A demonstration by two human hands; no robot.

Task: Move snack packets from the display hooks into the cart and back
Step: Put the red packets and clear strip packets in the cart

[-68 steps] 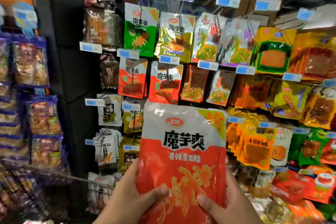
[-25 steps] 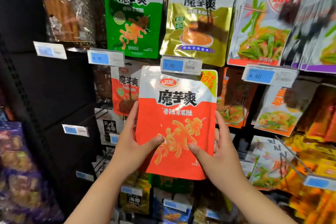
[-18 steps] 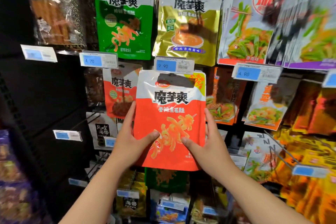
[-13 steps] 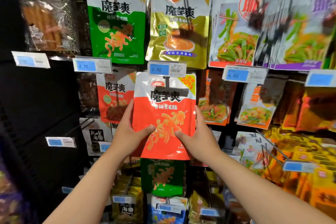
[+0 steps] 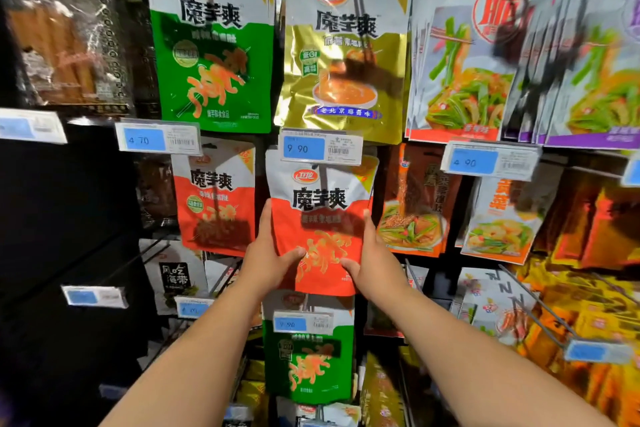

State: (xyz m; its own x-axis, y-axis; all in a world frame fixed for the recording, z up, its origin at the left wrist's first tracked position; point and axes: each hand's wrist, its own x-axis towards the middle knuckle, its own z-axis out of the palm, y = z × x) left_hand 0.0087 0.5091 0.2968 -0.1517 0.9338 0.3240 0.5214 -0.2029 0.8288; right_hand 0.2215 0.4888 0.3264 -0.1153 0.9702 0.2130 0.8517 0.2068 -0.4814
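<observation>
Backdrop: display rack (image 5: 69, 201), dark panel with rows of hooks loaded with hanging packets. Cart not in view.

Neighbouring stock: green packet (image 5: 211, 45) and gold packet (image 5: 346, 55) in the row above; smaller red packet (image 5: 214, 198) just beside on the left; lower green packet (image 5: 308, 364) directly beneath.

Task item: red snack packet (image 5: 320, 204), held upright against the rack in the middle row, top edge tucked behind the price tag (image 5: 320, 147) marked 9.90.

Grip: left hand (image 5: 268, 262) and right hand (image 5: 372, 263) both grasping the packet at its lower side edges, thumbs pressed across the front, fingers (image 5: 265, 218) laid along the edges.

Hook: mostly hidden behind the tag; seating of the packet hole on it impossible to confirm.

Step in hand, by judgement: return leg, rehanging the packet. Next: confirm the hole on the wire, push the packet back along it, then loosen both grips; risk of a drop with a missed hole
</observation>
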